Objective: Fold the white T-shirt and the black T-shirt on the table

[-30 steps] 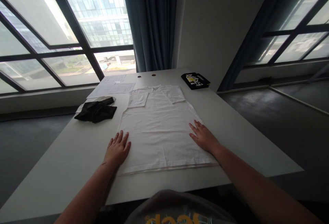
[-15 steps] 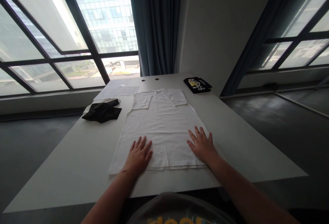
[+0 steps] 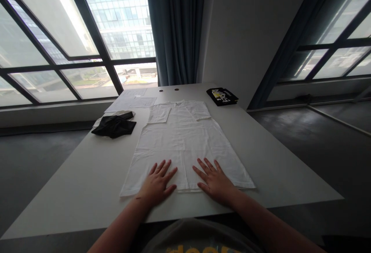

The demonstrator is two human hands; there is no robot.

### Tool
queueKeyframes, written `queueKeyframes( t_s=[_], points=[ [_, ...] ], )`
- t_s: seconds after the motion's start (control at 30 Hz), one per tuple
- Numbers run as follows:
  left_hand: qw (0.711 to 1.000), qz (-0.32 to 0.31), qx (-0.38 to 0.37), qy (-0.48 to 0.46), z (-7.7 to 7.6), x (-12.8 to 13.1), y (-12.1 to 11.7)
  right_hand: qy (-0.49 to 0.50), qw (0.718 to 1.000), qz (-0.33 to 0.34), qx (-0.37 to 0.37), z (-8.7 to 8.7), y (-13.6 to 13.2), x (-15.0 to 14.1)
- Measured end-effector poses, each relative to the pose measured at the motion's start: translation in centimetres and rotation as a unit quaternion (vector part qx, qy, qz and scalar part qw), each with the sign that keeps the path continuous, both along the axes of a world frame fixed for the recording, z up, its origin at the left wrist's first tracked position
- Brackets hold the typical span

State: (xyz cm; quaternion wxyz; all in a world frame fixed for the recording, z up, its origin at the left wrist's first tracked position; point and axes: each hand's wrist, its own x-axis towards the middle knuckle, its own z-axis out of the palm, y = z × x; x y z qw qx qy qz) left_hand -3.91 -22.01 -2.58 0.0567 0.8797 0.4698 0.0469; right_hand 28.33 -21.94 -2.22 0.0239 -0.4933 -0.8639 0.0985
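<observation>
A white T-shirt lies spread flat on the white table, its collar at the far end and its hem toward me. Both short sleeves rest inward over the body of the shirt. Fingers spread, my left hand lies flat on the cloth near the hem, left of the middle. On the other side of a faint centre crease, my right hand also presses flat with its fingers apart. Neither hand grips anything. Parts of the hem are hidden under my hands and wrists.
Crumpled black cloth over something pale sits near the table's left edge. Paper sheets lie at the far left. A folded black item with white and yellow print rests at the far right of the table. Beyond hangs a dark curtain.
My right hand has slid left and slightly toward me across the shirt, uncovering its lower right corner. My left hand has shifted a little right and nearer to me.
</observation>
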Motion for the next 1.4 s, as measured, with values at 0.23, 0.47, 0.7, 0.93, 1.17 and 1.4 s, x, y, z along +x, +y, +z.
queueKeyframes(
  t_s=[0.23, 0.47, 0.7, 0.93, 1.17, 1.4],
  points=[
    [0.998, 0.053, 0.018, -0.004, -0.7, -1.6, -1.3, 0.0, 1.0, -0.006, 0.001, -0.5, -1.1, 1.7],
    [0.988, 0.15, 0.044, 0.002, -0.7, -6.8, -2.7, 0.014, 0.998, -0.051, 0.046, -2.0, -2.6, 5.4],
    [0.967, 0.234, 0.1, -0.003, 0.2, -10.2, -4.7, 0.045, 0.988, -0.102, 0.108, -2.4, -3.5, 8.4],
    [0.912, 0.398, 0.093, 0.028, 1.4, -10.2, -5.5, 0.045, 0.979, -0.131, 0.148, -1.6, -3.5, 8.0],
    [0.94, 0.331, 0.067, -0.052, 1.7, -11.2, -4.9, 0.09, 0.981, -0.121, 0.125, 2.0, 2.3, 4.7],
    [0.926, 0.328, 0.067, -0.173, -0.3, -13.4, -1.0, 0.101, 0.993, -0.021, 0.051, 7.2, 16.1, -6.4]
  ],
)
